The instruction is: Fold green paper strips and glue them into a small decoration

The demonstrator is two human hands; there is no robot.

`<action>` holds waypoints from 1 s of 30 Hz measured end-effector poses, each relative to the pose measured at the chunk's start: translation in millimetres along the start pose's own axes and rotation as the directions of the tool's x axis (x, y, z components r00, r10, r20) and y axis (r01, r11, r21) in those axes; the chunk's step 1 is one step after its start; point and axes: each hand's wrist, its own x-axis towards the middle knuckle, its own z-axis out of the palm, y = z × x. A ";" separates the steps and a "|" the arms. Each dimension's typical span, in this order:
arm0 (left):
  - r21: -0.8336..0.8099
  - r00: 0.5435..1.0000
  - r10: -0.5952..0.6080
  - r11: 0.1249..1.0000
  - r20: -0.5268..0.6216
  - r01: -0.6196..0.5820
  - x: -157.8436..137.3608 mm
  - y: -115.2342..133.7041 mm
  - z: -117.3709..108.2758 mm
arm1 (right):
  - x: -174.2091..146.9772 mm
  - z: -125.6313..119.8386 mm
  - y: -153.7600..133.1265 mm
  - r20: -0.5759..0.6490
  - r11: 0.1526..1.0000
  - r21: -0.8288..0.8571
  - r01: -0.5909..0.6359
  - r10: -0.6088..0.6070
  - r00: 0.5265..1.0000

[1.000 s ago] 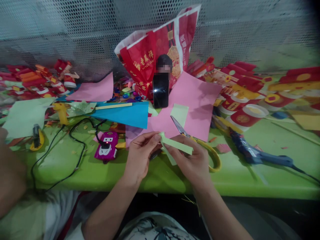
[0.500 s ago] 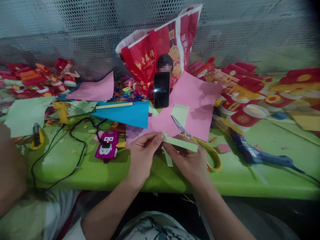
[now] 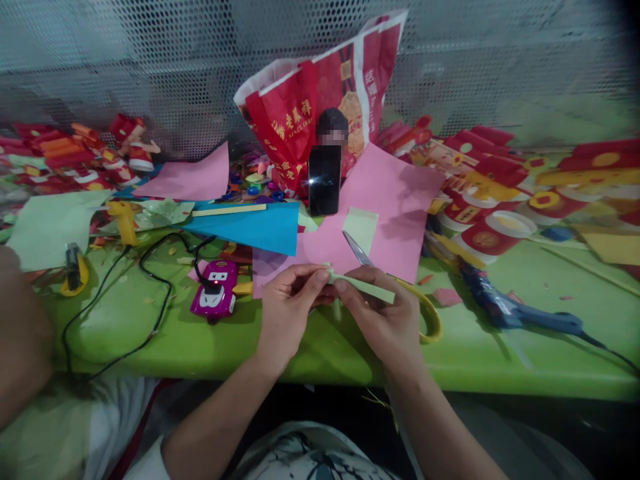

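Note:
Between my hands, over the front of the green table, is a light green paper strip (image 3: 373,288). My left hand (image 3: 290,303) pinches its left end between thumb and fingers. The thumb and fingers of my right hand (image 3: 383,317) close on the strip just beside that, and its free end sticks out to the right. A narrow paler piece hangs below the fingertips, blurred. Yellow-handled scissors (image 3: 431,320) lie behind my right hand, which covers part of them; their blades point up and left onto pink paper (image 3: 395,187).
A dark phone (image 3: 324,180) stands against a red bag (image 3: 290,127). To the left lie a purple power socket (image 3: 215,290) with a black cable, a yellow cutter (image 3: 75,272) and blue card (image 3: 265,227). A glue gun (image 3: 520,313) and paper cups (image 3: 495,237) are right. Another person's arm (image 3: 23,333) is far left.
My right thumb has come up onto the strip close to my left fingertips. The strip has turned, showing narrower, and the hanging piece shows less.

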 end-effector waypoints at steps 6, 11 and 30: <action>0.110 0.998 0.056 0.992 0.030 -0.059 0.3 0.0 -2.1 | 1.1 -2.2 2.6 -0.003 0.995 0.004 0.095 -0.095 0.995; 0.102 0.997 0.045 0.993 0.058 -0.051 -1.1 1.0 -2.0 | 0.9 -3.0 7.4 -0.010 0.996 0.091 0.024 -0.023 1.000; 0.098 0.996 0.075 0.992 0.054 -0.080 0.4 0.3 -2.8 | 4.3 -2.3 8.8 0.014 0.953 0.269 -0.143 0.145 0.989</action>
